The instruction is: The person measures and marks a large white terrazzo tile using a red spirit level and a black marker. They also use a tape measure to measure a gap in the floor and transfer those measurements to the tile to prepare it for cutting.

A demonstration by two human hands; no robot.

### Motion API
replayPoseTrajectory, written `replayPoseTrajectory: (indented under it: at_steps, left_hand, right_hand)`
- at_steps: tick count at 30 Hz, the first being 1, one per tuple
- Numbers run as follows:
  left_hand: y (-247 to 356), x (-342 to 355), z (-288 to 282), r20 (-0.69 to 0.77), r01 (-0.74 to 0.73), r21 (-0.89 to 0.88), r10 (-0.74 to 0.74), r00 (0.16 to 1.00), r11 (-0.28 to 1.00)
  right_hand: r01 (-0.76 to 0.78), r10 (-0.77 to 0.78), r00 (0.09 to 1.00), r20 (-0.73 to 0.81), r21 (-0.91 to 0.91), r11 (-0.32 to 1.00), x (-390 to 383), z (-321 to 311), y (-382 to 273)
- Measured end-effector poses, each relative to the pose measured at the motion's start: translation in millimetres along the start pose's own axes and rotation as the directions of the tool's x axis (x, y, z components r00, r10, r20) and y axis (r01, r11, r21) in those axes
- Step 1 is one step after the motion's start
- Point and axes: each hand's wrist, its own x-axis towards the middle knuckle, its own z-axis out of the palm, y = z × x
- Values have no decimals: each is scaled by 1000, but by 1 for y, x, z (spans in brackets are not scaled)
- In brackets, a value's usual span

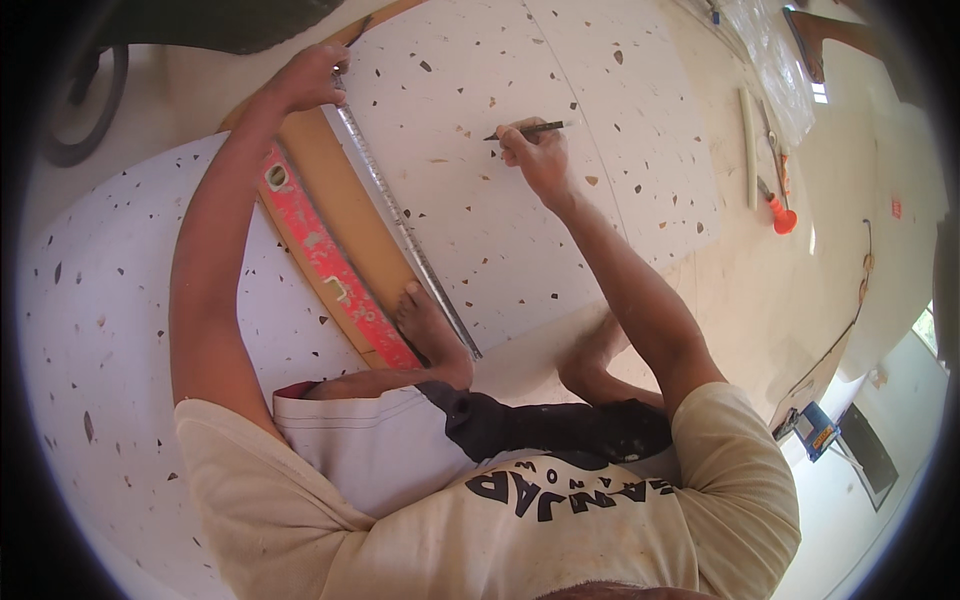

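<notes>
My right hand (pixel 537 158) is closed around a slim black pen (pixel 543 127), its tip over a white speckled slab (pixel 470 210). At the slab's far left edge, my left hand (pixel 312 80) pinches the upper end of a long thin metal ruler (pixel 402 225). The ruler slants across the slab's left edge down toward my feet. A thin straight line crosses the slab to the right of the pen. Left of the ruler, a scuffed red spirit level (pixel 312 235) lies along a brown strip (pixel 345 190), near my bare foot (pixel 425 325).
A second speckled slab (pixel 130 330) lies at the left. To the right are a pale stick (pixel 748 150), an orange-handled tool (pixel 782 215) and clear plastic sheeting (pixel 765 70). A blue box (pixel 818 430) stands farther right. Another person's foot (pixel 808 45) shows at the far right.
</notes>
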Motion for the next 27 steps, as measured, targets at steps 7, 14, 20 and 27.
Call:
replayPoseTrajectory:
  at_steps: [7, 14, 20, 27]
  left_hand:
    - [-18, -2, 1, 18, 91, -5, -91, 996, 996]
    - [-29, -7, 0, 3, 78, -25, -78, 997, 997]
    - [-45, -17, -7, -90, 74, 28, -72, 993, 997]
    - [-21, -15, -8, -101, 143, 207, -125, 987, 968]
  right_hand:
    - [-15, 14, 1000, 15, 71, 997, 3, 25, 7]
    - [36, -44, 997, 56, 132, 991, 22, 64, 10]
    - [23, -35, 994, 104, 112, 993, 35, 107, -1]
    - [81, -84, 992, 89, 34, 996, 52, 147, -4]
